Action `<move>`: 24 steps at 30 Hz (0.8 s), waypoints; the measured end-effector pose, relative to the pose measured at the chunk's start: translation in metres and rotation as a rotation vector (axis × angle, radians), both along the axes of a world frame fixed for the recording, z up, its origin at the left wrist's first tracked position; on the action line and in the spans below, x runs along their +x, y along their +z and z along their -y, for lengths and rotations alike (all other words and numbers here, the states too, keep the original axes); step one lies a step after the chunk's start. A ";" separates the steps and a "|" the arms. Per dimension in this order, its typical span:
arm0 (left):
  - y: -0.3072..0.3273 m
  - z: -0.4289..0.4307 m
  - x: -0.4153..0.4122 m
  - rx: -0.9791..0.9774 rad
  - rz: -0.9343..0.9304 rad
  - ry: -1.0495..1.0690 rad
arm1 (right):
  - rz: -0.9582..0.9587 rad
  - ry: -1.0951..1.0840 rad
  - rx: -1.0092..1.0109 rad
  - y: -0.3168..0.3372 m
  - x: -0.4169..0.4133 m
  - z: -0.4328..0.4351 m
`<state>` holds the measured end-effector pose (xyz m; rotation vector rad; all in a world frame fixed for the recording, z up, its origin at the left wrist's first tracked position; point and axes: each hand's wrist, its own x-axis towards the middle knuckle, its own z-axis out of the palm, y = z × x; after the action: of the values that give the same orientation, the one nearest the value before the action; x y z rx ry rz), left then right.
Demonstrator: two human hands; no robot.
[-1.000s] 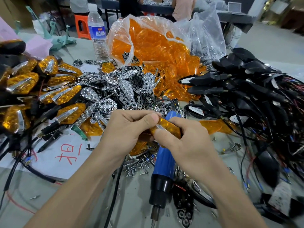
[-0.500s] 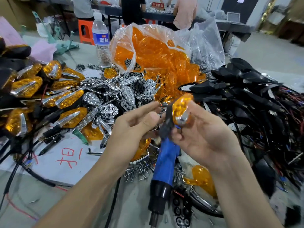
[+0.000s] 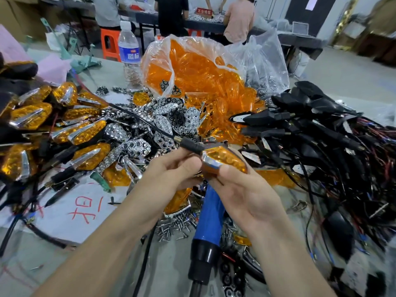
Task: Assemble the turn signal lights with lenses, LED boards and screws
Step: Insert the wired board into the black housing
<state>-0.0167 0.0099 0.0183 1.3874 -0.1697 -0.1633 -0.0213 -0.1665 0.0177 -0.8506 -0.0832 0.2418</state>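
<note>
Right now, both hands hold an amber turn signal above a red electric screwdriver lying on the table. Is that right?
Not quite: the electric screwdriver is blue, not red. The head view shows it lying on the table below the left hand and right hand, which hold the amber turn signal.

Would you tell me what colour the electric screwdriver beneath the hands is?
The electric screwdriver is blue with a black collar; head view.

Bare counter (image 3: 32, 269) opens left of the blue screwdriver (image 3: 211, 213); finished lights (image 3: 32, 118) crowd farther left, wired black housings (image 3: 317, 133) right, a bag of lenses (image 3: 192, 67) behind.
</note>
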 end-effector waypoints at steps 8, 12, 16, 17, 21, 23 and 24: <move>0.006 0.002 -0.005 -0.092 -0.021 -0.012 | 0.321 -0.301 -0.744 0.001 -0.012 -0.017; 0.009 0.004 -0.011 -0.079 -0.021 0.006 | 0.455 -0.240 -0.635 -0.001 -0.015 -0.028; 0.016 0.003 -0.014 -0.084 -0.003 0.007 | 0.487 -0.224 -0.572 -0.002 -0.017 -0.032; 0.017 0.003 -0.016 -0.090 -0.006 -0.001 | 0.492 -0.221 -0.564 -0.002 -0.017 -0.033; 0.021 0.009 -0.023 -0.081 -0.039 0.046 | 0.454 -0.214 -0.531 -0.007 -0.017 -0.034; 0.023 0.011 -0.027 -0.060 -0.059 0.064 | 0.460 -0.208 -0.523 -0.007 -0.016 -0.035; 0.024 0.012 -0.029 -0.055 -0.069 0.069 | 0.463 -0.207 -0.516 -0.006 -0.016 -0.035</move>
<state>-0.0454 -0.0019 0.0427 1.3290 -0.0679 -0.1478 -0.0377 -0.1312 0.0114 -1.4091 -0.3745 -0.1429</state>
